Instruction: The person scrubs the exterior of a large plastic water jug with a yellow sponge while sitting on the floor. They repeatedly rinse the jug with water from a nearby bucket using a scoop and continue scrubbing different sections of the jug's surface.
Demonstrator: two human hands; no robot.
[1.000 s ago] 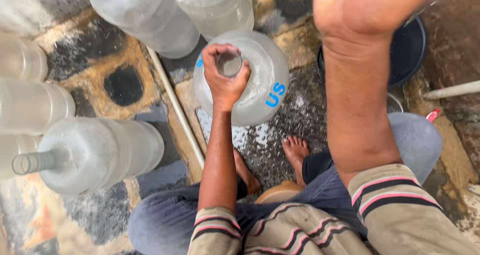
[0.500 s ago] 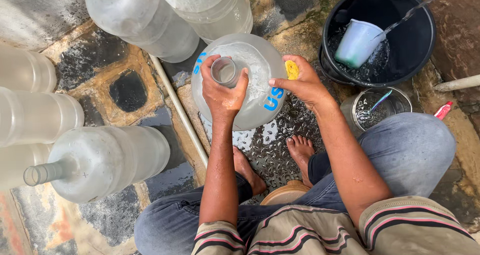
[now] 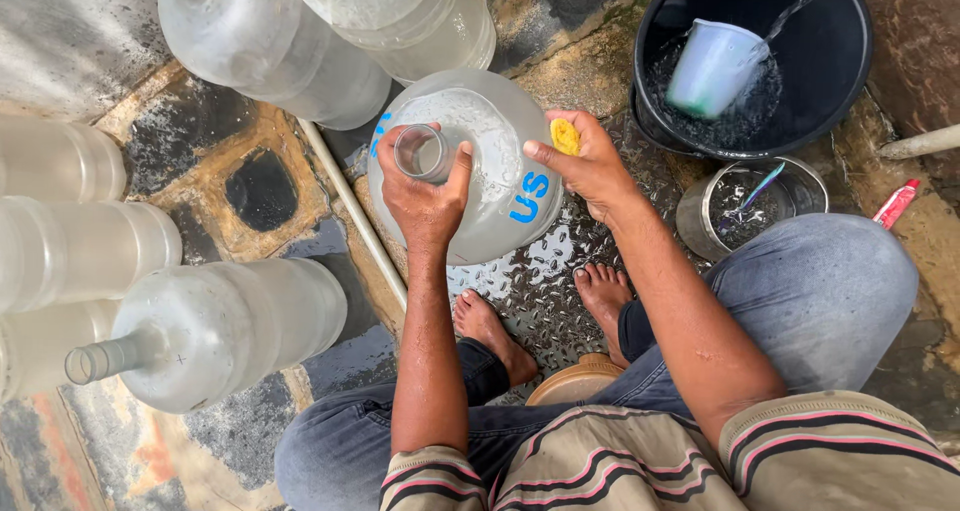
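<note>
The neck of the water jug (image 3: pixel 480 171) is gripped by the left hand (image 3: pixel 420 196); a yellow sponge (image 3: pixel 565 136) is pinched in the right hand (image 3: pixel 590 166) fingers against the jug's shoulder.

sleeves (image 3: pixel 840 451): short, tan with dark and pink stripes, at 5 o'clock | jeans (image 3: pixel 830 281): blue-grey, rolled at the shins | feet (image 3: pixel 605 291): bare

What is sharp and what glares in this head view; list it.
Head view: even daylight, soft shadows. The left hand on the jug neck and the right hand with the yellow sponge are sharp. Wet metal plate glints; water in the black basin sparkles; frame edges bend slightly.
</note>
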